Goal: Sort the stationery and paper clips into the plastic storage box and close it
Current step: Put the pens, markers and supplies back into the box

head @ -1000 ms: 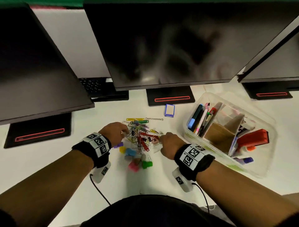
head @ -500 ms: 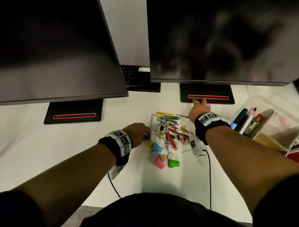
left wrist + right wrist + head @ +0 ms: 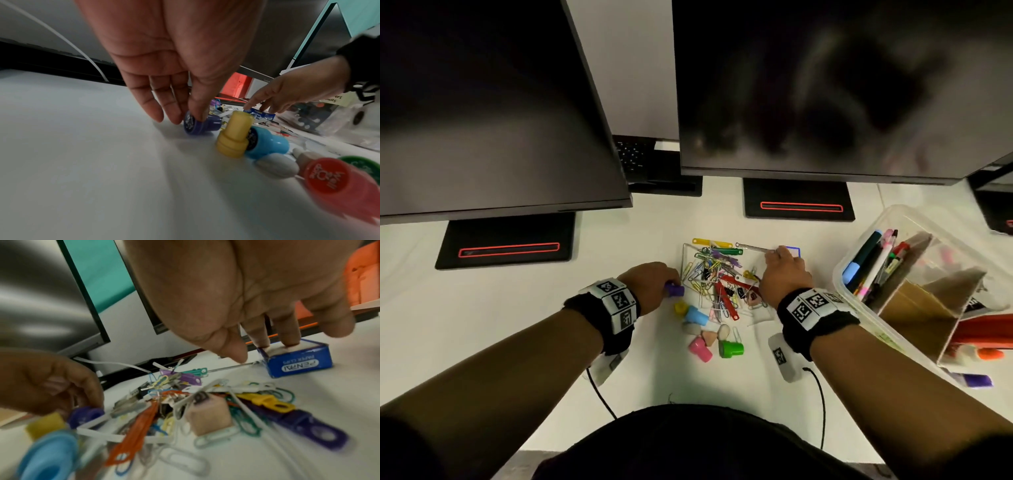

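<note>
Colored paper clips and binder clips (image 3: 710, 277) lie heaped mid-desk. Beside the heap are small stamps: purple (image 3: 675, 290), yellow (image 3: 680, 308), blue (image 3: 697, 315), pink (image 3: 700, 348) and green (image 3: 731, 348). My left hand (image 3: 667, 284) pinches the lying purple stamp (image 3: 200, 125) between thumb and fingertips. My right hand (image 3: 779, 253) reaches past the heap. Two of its straight fingers (image 3: 290, 340) rest on top of the blue paper clip box (image 3: 298, 361), and its thumb is beside a thin metal rod (image 3: 226, 368). The clear plastic storage box (image 3: 837, 277) stands open at the right.
The storage box holds markers (image 3: 869, 263), a cardboard divider (image 3: 914, 301) and a red item (image 3: 989, 329). Two dark monitors overhang the desk, their black stands (image 3: 799, 205) just behind the heap. A few erasers (image 3: 709, 335) lie among the stamps. Wrist cables trail near the front edge.
My right hand left the heap, reached far forward, and now rests on the blue box. My left hand moved off the heap's left side onto the purple stamp. The head view shifted left.
</note>
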Tool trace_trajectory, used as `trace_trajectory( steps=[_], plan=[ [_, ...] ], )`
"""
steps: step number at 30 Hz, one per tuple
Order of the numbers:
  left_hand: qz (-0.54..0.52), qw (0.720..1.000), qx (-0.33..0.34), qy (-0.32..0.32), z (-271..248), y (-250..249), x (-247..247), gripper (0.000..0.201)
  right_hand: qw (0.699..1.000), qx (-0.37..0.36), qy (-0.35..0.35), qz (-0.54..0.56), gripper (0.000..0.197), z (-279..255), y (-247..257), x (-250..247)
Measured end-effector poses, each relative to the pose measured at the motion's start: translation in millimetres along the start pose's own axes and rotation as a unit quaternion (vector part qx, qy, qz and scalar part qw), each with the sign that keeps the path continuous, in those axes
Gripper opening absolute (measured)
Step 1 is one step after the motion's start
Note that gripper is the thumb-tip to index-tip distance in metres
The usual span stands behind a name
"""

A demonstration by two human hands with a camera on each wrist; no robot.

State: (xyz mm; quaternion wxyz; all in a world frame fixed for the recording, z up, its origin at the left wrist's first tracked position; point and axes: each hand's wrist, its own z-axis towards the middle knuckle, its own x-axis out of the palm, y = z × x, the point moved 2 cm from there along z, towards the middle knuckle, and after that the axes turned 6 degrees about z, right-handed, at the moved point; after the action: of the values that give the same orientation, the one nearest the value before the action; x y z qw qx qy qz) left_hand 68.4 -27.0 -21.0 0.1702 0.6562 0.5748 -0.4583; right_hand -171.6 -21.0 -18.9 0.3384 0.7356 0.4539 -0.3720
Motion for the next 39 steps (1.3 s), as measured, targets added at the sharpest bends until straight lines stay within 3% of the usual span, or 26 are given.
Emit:
trace_trajectory(
  steps=[4,9,13,19,24,27,33,39],
  plan=[
    [-0.005,1.000,-0.004,-0.011,0,-2,4,0.030,0.993,0.045,-0.080,0.069,0.051,3,-8,-9],
    [0.022,0.999,-0.014,-0.027,-1,-7,7,0.027,0.993,0.061,-0.026,0.097,0.052,11,-17,-5],
    [0.011,0.999,-0.030,-0.035,-3,-5,11,0.026,0.988,0.056,-0.036,0.136,0.051,1,-16,-6],
    [-0.079,0.993,-0.022,-0.084,-4,-13,-5,0.049,0.971,-0.013,-0.104,0.216,0.052,-23,-2,-34],
    [-0.052,0.991,0.019,-0.120,2,-32,-15,0.032,0.960,-0.076,-0.056,0.262,0.051,-50,-2,-66],
    [-0.043,0.991,0.039,-0.119,5,-50,-17,0.028,0.955,-0.087,-0.081,0.273,0.043,-72,-13,-90],
    [-0.047,0.987,0.106,-0.109,12,-96,-21,0.020,0.941,-0.003,-0.174,0.291,0.006,-103,-85,-143],
    [-0.031,0.988,0.129,-0.085,21,-120,-12,0.019,0.948,0.127,-0.172,0.237,0.011,-133,-173,-160]
  ],
)
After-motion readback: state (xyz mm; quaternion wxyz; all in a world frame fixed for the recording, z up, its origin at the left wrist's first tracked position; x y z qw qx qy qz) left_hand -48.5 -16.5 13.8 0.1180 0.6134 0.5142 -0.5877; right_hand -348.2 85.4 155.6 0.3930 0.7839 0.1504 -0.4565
